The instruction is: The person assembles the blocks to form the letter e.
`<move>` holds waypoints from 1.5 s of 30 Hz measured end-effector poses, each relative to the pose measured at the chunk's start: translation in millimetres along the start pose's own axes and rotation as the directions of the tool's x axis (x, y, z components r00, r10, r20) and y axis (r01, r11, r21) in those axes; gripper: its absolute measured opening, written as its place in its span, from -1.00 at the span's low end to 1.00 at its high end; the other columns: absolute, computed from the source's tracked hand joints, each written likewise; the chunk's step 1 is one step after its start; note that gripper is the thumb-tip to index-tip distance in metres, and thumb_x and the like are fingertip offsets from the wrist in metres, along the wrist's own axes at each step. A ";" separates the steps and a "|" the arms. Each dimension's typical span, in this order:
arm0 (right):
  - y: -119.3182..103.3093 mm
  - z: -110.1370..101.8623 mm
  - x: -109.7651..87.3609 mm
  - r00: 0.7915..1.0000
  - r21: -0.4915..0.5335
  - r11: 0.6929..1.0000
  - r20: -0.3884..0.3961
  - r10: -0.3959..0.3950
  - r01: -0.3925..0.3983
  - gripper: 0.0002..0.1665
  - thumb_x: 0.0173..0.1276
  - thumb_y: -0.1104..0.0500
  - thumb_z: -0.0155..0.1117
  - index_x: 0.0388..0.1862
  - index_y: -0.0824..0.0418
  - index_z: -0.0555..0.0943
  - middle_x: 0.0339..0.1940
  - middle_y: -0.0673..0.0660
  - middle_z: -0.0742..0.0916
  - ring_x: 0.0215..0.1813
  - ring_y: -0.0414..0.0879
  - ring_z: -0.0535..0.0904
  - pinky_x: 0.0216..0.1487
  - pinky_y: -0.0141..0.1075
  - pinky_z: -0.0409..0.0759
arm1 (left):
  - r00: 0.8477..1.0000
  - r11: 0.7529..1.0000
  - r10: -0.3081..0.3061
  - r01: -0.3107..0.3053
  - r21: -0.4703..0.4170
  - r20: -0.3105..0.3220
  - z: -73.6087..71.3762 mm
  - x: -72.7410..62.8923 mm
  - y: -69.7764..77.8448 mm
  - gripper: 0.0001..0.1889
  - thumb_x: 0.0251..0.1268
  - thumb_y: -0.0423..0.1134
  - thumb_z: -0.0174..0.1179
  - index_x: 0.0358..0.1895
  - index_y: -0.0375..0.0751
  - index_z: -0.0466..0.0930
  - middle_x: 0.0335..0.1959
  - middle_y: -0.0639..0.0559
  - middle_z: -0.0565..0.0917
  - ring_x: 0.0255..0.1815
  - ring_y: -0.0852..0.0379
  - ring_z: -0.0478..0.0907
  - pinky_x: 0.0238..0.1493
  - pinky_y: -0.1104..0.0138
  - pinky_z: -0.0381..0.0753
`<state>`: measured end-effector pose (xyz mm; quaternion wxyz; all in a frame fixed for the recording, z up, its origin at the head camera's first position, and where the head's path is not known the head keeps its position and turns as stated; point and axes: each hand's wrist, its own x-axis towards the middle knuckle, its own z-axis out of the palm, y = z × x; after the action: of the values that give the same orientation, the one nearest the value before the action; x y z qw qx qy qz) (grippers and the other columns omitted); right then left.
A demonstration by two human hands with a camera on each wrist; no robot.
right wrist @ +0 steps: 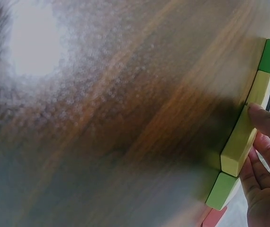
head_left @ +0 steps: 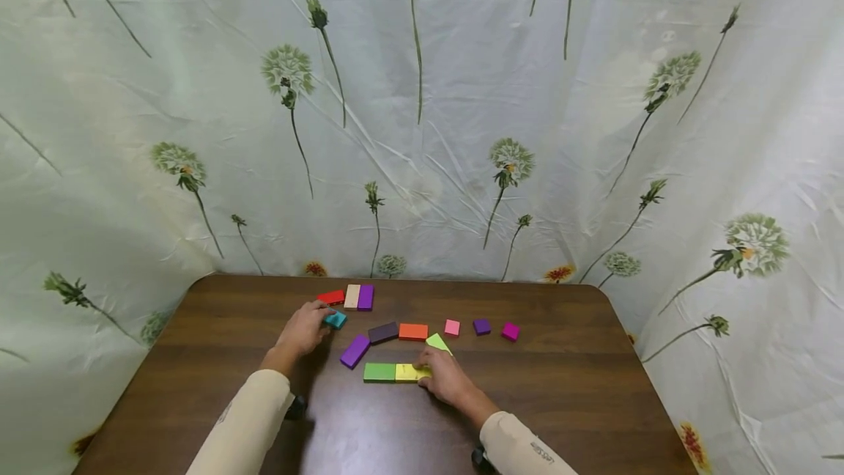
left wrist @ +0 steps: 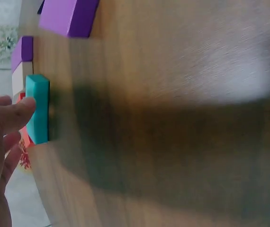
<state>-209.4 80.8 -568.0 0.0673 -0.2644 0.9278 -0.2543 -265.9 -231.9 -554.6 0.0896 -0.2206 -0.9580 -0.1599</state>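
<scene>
My left hand (head_left: pixel 305 328) pinches a small teal block (head_left: pixel 335 321) at the back left of the table. In the left wrist view its thumb lies against the near face of the teal block (left wrist: pixel 39 111), with the fingers behind. My right hand (head_left: pixel 450 378) grips a yellow block (head_left: pixel 407 372) at the right end of a row, beside a green block (head_left: pixel 379 372). Seen from the right wrist, the thumb presses the near side of the yellow block (right wrist: pixel 238 142) and the fingers curl behind it. A lime block (head_left: pixel 438 343) lies just beyond that hand.
A red block (head_left: pixel 331 297), a beige block (head_left: pixel 352 297) and a purple block (head_left: pixel 365 297) lie at the back. Another purple block (head_left: pixel 354 351), a dark block (head_left: pixel 384 333) and an orange block (head_left: pixel 413 331) form a bent line. Pink (head_left: pixel 451 328), violet and magenta cubes (head_left: pixel 511 331) lie rightward.
</scene>
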 end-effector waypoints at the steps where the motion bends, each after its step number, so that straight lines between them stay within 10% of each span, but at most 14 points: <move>1: -0.9 0.5 -0.5 1.000 -0.003 1.000 0.001 -0.005 0.005 -0.73 0.13 0.25 0.46 -0.17 0.30 0.73 -0.25 0.02 0.65 -0.15 -0.13 0.58 -0.05 -0.25 0.56 | 1.000 1.000 0.014 -0.014 -0.010 0.015 -0.9 1.5 -2.3 -0.66 -0.09 -0.52 0.39 -0.13 -0.38 0.64 -0.13 -0.24 0.62 -0.14 -0.24 0.54 -0.06 -0.01 0.53; 13: -13.0 6.7 -2.9 1.000 0.024 1.000 0.021 -0.009 0.008 -0.72 0.14 0.25 0.46 -0.14 0.29 0.73 -0.24 0.00 0.64 -0.14 -0.16 0.57 -0.03 -0.28 0.57 | 0.983 0.996 -0.079 0.085 -0.031 0.167 -2.8 2.1 -14.4 -0.65 -0.16 -0.55 0.31 -0.18 -0.29 0.70 -0.24 -0.17 0.69 -0.19 -0.19 0.54 -0.10 0.01 0.48; 26: -16.8 11.5 -3.9 0.999 0.026 1.000 0.034 -0.013 0.012 -0.72 0.14 0.24 0.46 -0.14 0.29 0.73 -0.24 0.00 0.63 -0.14 -0.16 0.57 -0.03 -0.28 0.56 | 0.901 0.934 -0.327 0.353 -0.044 0.283 -15.4 -13.5 -8.8 -0.66 0.07 -0.30 0.39 -0.04 -0.26 0.67 -0.09 -0.19 0.65 -0.08 -0.18 0.57 -0.15 -0.06 0.55; 45: -3.0 -1.1 1.1 0.999 -0.006 0.999 0.034 0.032 -0.032 -0.72 0.14 0.25 0.45 -0.15 0.31 0.72 -0.23 0.05 0.65 -0.10 -0.05 0.58 0.02 -0.17 0.56 | 0.889 0.871 -0.447 0.458 -0.176 0.098 -7.7 -60.6 50.8 -0.59 -0.01 -0.12 0.44 -0.08 -0.23 0.68 -0.43 0.00 0.58 -0.43 0.09 0.47 -0.47 0.22 0.45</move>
<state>-209.3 78.6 -565.5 0.0864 -0.2540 0.9314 -0.2461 -188.5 -215.1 -548.5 0.0019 -0.0021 -0.9648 -0.2630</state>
